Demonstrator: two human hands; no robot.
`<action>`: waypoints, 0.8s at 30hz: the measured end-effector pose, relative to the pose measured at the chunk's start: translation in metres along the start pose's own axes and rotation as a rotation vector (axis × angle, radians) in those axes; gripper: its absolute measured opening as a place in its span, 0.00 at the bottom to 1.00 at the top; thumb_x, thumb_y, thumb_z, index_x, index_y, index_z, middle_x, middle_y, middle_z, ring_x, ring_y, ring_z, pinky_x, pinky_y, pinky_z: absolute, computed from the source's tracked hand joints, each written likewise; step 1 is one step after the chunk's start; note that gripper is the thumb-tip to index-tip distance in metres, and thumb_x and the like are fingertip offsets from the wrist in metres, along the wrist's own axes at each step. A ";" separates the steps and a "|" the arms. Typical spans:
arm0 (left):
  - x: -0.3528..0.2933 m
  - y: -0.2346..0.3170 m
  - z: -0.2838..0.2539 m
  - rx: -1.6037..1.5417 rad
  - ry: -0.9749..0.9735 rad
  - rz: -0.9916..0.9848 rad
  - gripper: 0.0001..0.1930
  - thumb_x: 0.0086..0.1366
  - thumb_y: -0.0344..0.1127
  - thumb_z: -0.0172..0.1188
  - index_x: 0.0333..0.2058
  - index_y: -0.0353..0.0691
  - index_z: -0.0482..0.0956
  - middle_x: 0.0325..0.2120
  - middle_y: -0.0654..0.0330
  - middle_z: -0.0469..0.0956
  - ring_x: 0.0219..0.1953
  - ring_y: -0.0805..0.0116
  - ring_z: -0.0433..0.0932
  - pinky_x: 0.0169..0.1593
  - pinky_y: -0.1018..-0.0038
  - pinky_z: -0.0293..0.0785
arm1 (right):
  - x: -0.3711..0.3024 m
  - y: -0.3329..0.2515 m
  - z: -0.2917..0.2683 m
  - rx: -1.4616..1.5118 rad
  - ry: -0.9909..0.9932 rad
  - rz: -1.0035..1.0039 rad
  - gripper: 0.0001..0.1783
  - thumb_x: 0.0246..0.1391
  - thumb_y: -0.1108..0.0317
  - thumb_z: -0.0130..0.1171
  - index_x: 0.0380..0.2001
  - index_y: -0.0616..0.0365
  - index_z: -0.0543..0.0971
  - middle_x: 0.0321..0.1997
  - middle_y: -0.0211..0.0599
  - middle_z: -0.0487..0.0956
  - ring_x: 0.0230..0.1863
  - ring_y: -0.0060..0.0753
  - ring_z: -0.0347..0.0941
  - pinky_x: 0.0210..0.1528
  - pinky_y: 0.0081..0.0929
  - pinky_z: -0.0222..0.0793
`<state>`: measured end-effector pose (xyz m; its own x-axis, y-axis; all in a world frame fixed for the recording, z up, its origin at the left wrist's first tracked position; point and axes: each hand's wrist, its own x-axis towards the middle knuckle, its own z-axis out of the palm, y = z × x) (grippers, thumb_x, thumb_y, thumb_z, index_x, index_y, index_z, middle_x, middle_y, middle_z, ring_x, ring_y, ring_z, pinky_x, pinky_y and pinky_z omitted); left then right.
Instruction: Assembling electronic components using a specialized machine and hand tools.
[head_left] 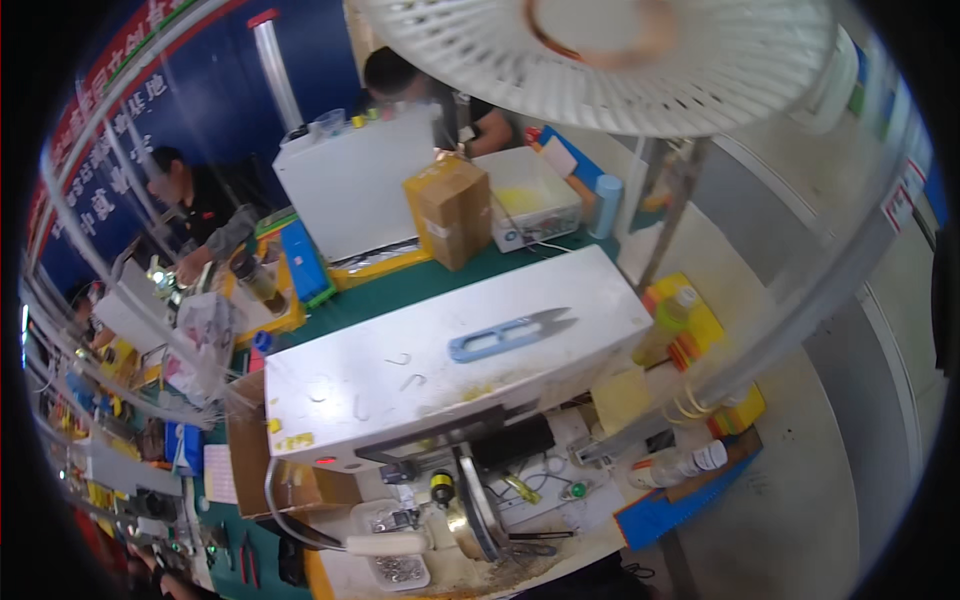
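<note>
Neither of my hands shows in the head view. Close by stands a white box-shaped machine [540,375], with light blue thread snips [505,337] and a few bent wire hooks [413,381] on its top. In front of it, a white-handled tool [385,543] on a cable lies across small clear trays, one holding small metal parts [400,570]. Beside that is a round brass-coloured metal piece [465,525]. A small black and yellow bottle [441,488] stands near the machine's front. Tweezers-like dark tools [540,536] lie to the right.
A white fan [700,95] hangs overhead at the upper right. Right of the bench top are a clear bottle [685,466] and a blue tray [670,505]. Behind stand a cardboard box [450,215] and a white bin [535,222]. Other people [195,205] sit at benches beyond.
</note>
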<state>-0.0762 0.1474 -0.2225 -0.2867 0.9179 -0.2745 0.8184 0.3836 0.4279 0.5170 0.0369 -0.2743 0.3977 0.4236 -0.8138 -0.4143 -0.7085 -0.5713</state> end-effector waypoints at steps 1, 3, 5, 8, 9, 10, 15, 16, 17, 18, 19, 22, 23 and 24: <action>0.005 -0.002 0.010 0.007 0.012 0.042 0.27 0.65 0.36 0.64 0.61 0.35 0.71 0.42 0.41 0.83 0.45 0.43 0.84 0.48 0.56 0.78 | -0.004 0.013 -0.010 0.046 0.003 0.053 0.22 0.73 0.50 0.51 0.60 0.51 0.77 0.44 0.37 0.79 0.45 0.38 0.74 0.49 0.35 0.73; 0.006 -0.008 0.032 0.016 0.039 0.123 0.26 0.65 0.33 0.63 0.60 0.35 0.72 0.44 0.41 0.82 0.46 0.45 0.84 0.50 0.58 0.78 | -0.015 0.044 -0.032 0.136 0.005 0.155 0.23 0.75 0.49 0.49 0.59 0.51 0.79 0.45 0.36 0.78 0.46 0.36 0.73 0.49 0.35 0.72; 0.020 -0.023 0.057 0.026 0.084 0.213 0.25 0.64 0.30 0.62 0.60 0.35 0.73 0.45 0.42 0.82 0.47 0.47 0.83 0.51 0.59 0.77 | 0.004 0.070 -0.030 -0.165 0.061 -0.084 0.21 0.70 0.52 0.53 0.57 0.53 0.80 0.47 0.44 0.80 0.49 0.44 0.76 0.51 0.39 0.74; -0.008 -0.047 0.077 0.034 0.141 0.314 0.23 0.64 0.26 0.62 0.59 0.35 0.75 0.48 0.43 0.81 0.49 0.50 0.83 0.53 0.61 0.77 | 0.015 0.082 -0.031 -0.796 0.187 -0.636 0.21 0.56 0.57 0.68 0.46 0.60 0.81 0.44 0.59 0.83 0.49 0.65 0.80 0.50 0.50 0.76; -0.031 -0.048 0.075 0.030 0.170 0.336 0.23 0.63 0.24 0.61 0.59 0.36 0.76 0.49 0.44 0.81 0.50 0.51 0.83 0.54 0.62 0.77 | 0.008 0.070 -0.023 -0.782 0.212 -0.729 0.24 0.50 0.54 0.74 0.41 0.62 0.80 0.38 0.60 0.82 0.44 0.70 0.79 0.44 0.52 0.76; -0.039 0.000 0.046 -0.349 0.021 0.098 0.22 0.65 0.26 0.62 0.58 0.35 0.76 0.49 0.42 0.84 0.54 0.47 0.83 0.57 0.61 0.76 | -0.009 0.053 -0.015 -0.786 0.202 -0.740 0.24 0.50 0.54 0.74 0.41 0.62 0.80 0.38 0.60 0.82 0.44 0.70 0.79 0.44 0.52 0.76; -0.044 0.004 0.040 -0.271 0.063 0.061 0.23 0.60 0.35 0.67 0.55 0.39 0.77 0.45 0.43 0.85 0.50 0.37 0.83 0.53 0.55 0.79 | -0.053 0.010 0.010 -0.688 0.138 -0.607 0.22 0.51 0.55 0.74 0.38 0.64 0.82 0.38 0.59 0.84 0.46 0.65 0.81 0.44 0.44 0.75; -0.053 0.006 0.037 -0.204 0.052 0.034 0.23 0.59 0.34 0.67 0.54 0.40 0.77 0.44 0.45 0.85 0.50 0.38 0.83 0.52 0.56 0.79 | -0.055 0.011 0.008 -0.687 0.133 -0.626 0.22 0.51 0.55 0.74 0.38 0.64 0.82 0.38 0.59 0.84 0.46 0.65 0.81 0.44 0.44 0.75; -0.055 0.007 0.038 -0.213 0.068 0.033 0.23 0.59 0.34 0.67 0.54 0.40 0.77 0.44 0.45 0.85 0.50 0.38 0.83 0.52 0.56 0.79 | -0.056 0.012 0.007 -0.631 0.098 -0.635 0.20 0.53 0.59 0.71 0.41 0.64 0.83 0.38 0.56 0.85 0.42 0.52 0.82 0.45 0.41 0.75; -0.053 0.009 0.039 -0.237 0.060 0.041 0.20 0.60 0.34 0.67 0.52 0.40 0.79 0.44 0.43 0.85 0.49 0.39 0.84 0.52 0.56 0.79 | -0.056 0.012 0.007 -0.575 0.062 -0.642 0.18 0.56 0.62 0.68 0.44 0.64 0.84 0.39 0.53 0.85 0.39 0.39 0.82 0.45 0.37 0.75; -0.055 0.011 0.035 -0.256 0.049 0.044 0.18 0.60 0.34 0.68 0.50 0.40 0.81 0.44 0.42 0.85 0.49 0.41 0.84 0.52 0.57 0.80 | -0.058 0.013 0.008 -0.577 0.049 -0.649 0.18 0.56 0.62 0.68 0.44 0.64 0.84 0.39 0.53 0.85 0.39 0.39 0.82 0.45 0.37 0.75; -0.062 0.019 0.028 -0.246 -0.013 -0.014 0.19 0.60 0.36 0.68 0.51 0.40 0.81 0.44 0.42 0.85 0.49 0.41 0.84 0.53 0.56 0.79 | -0.060 0.015 0.004 -0.491 0.024 -0.576 0.24 0.52 0.54 0.73 0.45 0.61 0.83 0.41 0.56 0.86 0.47 0.62 0.83 0.48 0.41 0.75; -0.061 0.018 0.028 -0.245 0.000 -0.018 0.19 0.60 0.36 0.68 0.51 0.40 0.81 0.44 0.42 0.85 0.49 0.41 0.84 0.53 0.56 0.79 | -0.053 0.016 0.002 -0.588 0.057 -0.581 0.26 0.52 0.53 0.73 0.46 0.62 0.83 0.42 0.56 0.86 0.48 0.62 0.83 0.49 0.41 0.75; -0.062 0.013 0.030 -0.217 0.016 0.000 0.20 0.60 0.37 0.68 0.51 0.41 0.81 0.44 0.45 0.86 0.49 0.41 0.84 0.53 0.56 0.79 | -0.047 0.018 0.001 -0.686 0.092 -0.584 0.27 0.52 0.51 0.73 0.46 0.62 0.82 0.43 0.56 0.86 0.48 0.61 0.82 0.50 0.41 0.75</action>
<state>-0.0327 0.0920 -0.2257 -0.2964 0.9186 -0.2616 0.6926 0.3953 0.6033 0.4900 0.0046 -0.2471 0.4675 0.7955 -0.3855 0.4416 -0.5879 -0.6778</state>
